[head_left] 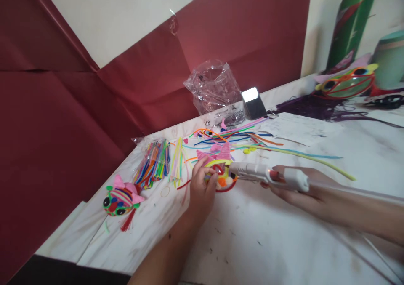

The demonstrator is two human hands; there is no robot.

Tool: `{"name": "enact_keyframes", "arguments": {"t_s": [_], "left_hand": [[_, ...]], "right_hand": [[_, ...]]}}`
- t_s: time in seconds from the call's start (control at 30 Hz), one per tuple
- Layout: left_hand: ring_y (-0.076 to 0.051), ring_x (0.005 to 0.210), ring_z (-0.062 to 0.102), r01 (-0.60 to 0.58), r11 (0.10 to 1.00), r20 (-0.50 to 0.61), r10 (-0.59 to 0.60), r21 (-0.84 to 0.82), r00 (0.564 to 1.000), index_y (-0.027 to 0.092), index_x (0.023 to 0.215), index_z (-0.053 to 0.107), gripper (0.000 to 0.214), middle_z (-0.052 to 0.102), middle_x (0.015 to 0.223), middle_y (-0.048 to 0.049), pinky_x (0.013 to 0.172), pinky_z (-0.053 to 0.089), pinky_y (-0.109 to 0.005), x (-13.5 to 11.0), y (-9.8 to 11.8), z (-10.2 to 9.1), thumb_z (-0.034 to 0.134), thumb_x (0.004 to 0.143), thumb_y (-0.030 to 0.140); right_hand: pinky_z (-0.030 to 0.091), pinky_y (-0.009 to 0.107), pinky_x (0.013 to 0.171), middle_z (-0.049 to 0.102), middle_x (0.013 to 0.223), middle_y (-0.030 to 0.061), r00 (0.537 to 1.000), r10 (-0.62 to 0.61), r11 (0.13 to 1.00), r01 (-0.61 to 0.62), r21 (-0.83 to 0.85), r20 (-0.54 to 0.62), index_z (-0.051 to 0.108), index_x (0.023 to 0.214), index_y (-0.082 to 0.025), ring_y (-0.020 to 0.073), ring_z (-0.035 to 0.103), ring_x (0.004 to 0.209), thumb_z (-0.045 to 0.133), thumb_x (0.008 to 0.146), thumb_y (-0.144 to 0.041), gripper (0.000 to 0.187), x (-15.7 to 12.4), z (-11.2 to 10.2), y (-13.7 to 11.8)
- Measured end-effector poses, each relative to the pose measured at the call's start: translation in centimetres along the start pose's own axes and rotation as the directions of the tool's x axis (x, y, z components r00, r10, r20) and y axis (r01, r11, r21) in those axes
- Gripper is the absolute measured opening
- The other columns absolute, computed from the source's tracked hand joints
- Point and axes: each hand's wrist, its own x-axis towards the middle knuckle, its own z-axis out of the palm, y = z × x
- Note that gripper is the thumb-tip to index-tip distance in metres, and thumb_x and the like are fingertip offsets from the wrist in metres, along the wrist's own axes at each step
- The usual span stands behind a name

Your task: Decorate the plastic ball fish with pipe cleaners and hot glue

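Under my left hand (203, 184) is a small craft figure (224, 179) with a yellow rim, pink ears, and orange and red parts. The thumb and fingers of that hand close on its left side. My right hand (299, 192) is wrapped round a white glue gun (259, 172), which points left. Its nozzle meets the upper right of the figure; whether it touches the surface I cannot tell. A cord trails off to the right behind the gun.
A finished-looking pink-eared figure (120, 198) with a red tassel lies at left. Bundled pipe cleaners (154, 163) and loose ones (284, 150) spread behind my hands. Farther back are a clear plastic bag (214, 87), a dark phone-like object (255, 106) and an orange-rimmed figure (345, 85).
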Motion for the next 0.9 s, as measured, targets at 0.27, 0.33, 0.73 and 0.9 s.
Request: {"name": "enact_keyframes", "arguments": {"t_s": [0.27,0.33,0.73,0.9], "left_hand": [[-0.026,0.128,0.050,-0.011,1.000,0.011,0.010,0.021,1.000,0.020,0.083,0.061,0.008,0.057,0.133,-0.0126,0.110,0.033,-0.047,-0.1,-0.4,-0.1,0.054,0.086,0.024],[-0.025,0.128,0.050,-0.023,0.999,0.018,0.022,0.029,1.000,0.020,0.083,0.061,0.009,0.057,0.133,-0.0132,0.110,0.033,-0.047,-0.1,-0.3,0.0,0.053,0.086,0.024],[-0.027,0.127,0.050,-0.042,0.999,0.019,0.042,-0.007,0.999,0.021,0.082,0.062,0.009,0.060,0.128,-0.0119,0.108,0.036,-0.047,-0.3,-0.4,0.0,0.054,0.086,0.025],[-0.026,0.128,0.050,-0.054,0.998,0.032,0.053,0.014,0.998,0.021,0.083,0.061,0.009,0.059,0.128,-0.0124,0.108,0.036,-0.046,-0.3,-0.4,-0.1,0.053,0.086,0.023]], "right_hand": [[0.046,0.031,0.052,0.065,0.067,0.0028,0.972,-0.055,0.998,0.063,-0.027,0.229,0.061,0.074,-0.025,0.0207,0.060,0.058,0.048,0.086,-0.039,0.023,0.0,-0.8,0.1],[0.048,0.031,0.054,0.066,0.070,0.0029,0.963,-0.045,0.998,0.055,-0.029,0.266,0.062,0.077,-0.025,0.0213,0.062,0.061,0.048,0.087,-0.040,0.023,-0.1,-0.8,0.0],[0.042,0.030,0.052,0.061,0.064,0.0017,0.986,0.006,0.999,-0.014,0.046,0.166,0.056,0.069,-0.026,0.0198,0.057,0.056,0.046,0.087,-0.047,0.029,-0.7,0.5,-0.4],[0.040,0.029,0.050,0.061,0.062,0.0001,0.989,-0.015,1.000,0.013,0.019,0.146,0.056,0.067,-0.026,0.0176,0.056,0.053,0.046,0.089,-0.045,0.030,-0.7,0.4,-0.5]]}}
